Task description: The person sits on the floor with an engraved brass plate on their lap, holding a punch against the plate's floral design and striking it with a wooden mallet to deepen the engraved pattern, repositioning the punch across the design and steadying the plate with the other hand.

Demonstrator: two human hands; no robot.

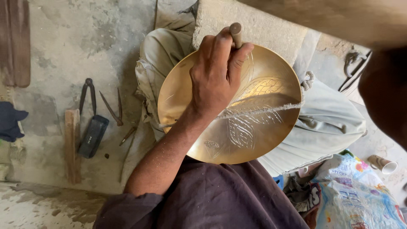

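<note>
The left grip (216, 70) closes fully around a chisel (235, 34); beneath it lies the engraved brass plate (263, 127); the right grip is blurred, its state unclear.

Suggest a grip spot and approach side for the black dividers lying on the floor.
Grip the black dividers across both legs just below the hinged top, coming straight down from above. They lie flat on the concrete floor, legs nearly closed, with a dark rectangular block crowding their tips.

Brass plate (254, 127) on the lap, cord (271, 109) across it, pliers (87, 91) left on the floor (63, 46), paper cup (383, 163) right.
</note>
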